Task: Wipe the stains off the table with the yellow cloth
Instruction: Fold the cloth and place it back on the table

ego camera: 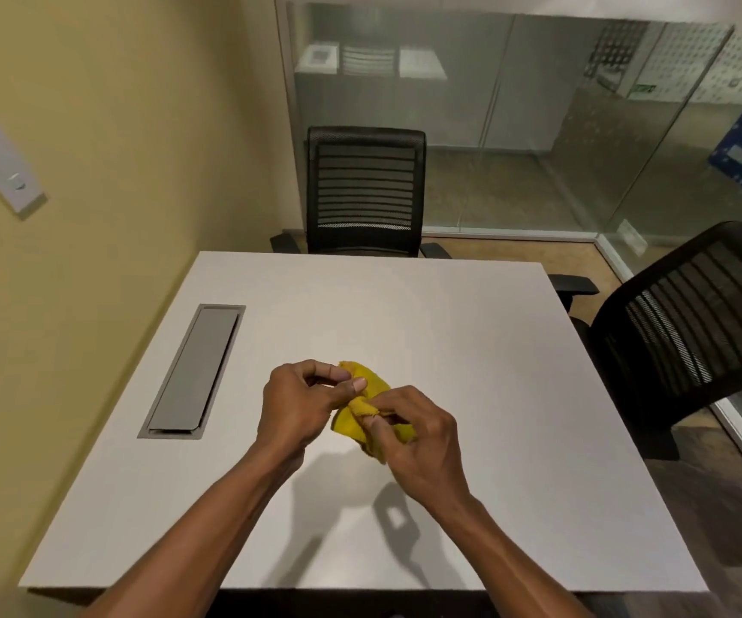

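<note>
From the head view I see my left hand (300, 405) and right hand (418, 432) both pinching the bunched yellow cloth (362, 410) over the middle of the white table (471, 350). A grey cable hatch (195, 372) lies left of the cloth; two black chairs (364, 191) (690, 323) stand beyond and right.

Both hands are covering much of the yellow cloth (367, 385): the left hand (300, 401) is hiding its left edge, the right hand (418, 432) its lower right part. Whether the cloth is touching the tabletop (471, 350) is unclear. Stains are too faint to make out. The right-hand chair (690, 332) is being cut off by the picture's right edge.
</note>
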### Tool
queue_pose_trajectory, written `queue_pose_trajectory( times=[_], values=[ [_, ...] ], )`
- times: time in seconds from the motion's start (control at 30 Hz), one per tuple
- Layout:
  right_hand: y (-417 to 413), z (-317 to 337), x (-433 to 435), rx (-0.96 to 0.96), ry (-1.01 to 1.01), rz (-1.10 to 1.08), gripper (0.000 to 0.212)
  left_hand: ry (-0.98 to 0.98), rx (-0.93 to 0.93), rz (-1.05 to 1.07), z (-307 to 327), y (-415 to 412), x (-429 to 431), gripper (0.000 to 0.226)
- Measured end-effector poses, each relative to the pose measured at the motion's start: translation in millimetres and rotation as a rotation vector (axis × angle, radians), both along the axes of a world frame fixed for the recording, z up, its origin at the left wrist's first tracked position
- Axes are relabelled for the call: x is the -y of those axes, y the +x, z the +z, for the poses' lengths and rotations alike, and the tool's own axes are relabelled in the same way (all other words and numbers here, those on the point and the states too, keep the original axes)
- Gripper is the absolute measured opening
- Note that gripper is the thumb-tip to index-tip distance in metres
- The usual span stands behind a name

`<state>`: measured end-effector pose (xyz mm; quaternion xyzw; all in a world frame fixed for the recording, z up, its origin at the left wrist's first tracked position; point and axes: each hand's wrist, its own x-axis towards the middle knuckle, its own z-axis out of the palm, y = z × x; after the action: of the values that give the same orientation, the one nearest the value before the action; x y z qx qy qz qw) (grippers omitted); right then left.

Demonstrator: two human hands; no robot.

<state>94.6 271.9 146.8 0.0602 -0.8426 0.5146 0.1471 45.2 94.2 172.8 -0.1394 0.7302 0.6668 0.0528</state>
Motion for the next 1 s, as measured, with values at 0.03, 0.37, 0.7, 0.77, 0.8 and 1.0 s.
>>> queue_pose_trajectory(
  times=[0.03,0.37,0.7,0.77,0.8,1.0],
  values=[
    [-4,4,-7,0.101,-0.112,-0.002,0.007,0.018,-0.005,-0.008,1,1,-4,0.027],
    [-51,20,-64,0.265,-0.465,0.080,0.009,-0.114,-0.113,0.086,-3,15,-11,0.044],
    [-90,16,-58,0.245,-0.146,0.085,0.007,-0.617,-0.150,-0.003,6,13,36,0.015],
    [-96,12,-51,0.277,-0.140,0.106,0.008,-0.680,-0.140,-0.029,2,11,45,0.015],
    [-98,10,-46,0.290,-0.136,0.118,0.009,-0.697,-0.129,-0.039,-1,10,52,0.014],
    [-110,-12,-7,0.346,-0.085,0.099,0.013,-0.690,-0.039,-0.014,-21,-7,99,0.016]
  ],
)
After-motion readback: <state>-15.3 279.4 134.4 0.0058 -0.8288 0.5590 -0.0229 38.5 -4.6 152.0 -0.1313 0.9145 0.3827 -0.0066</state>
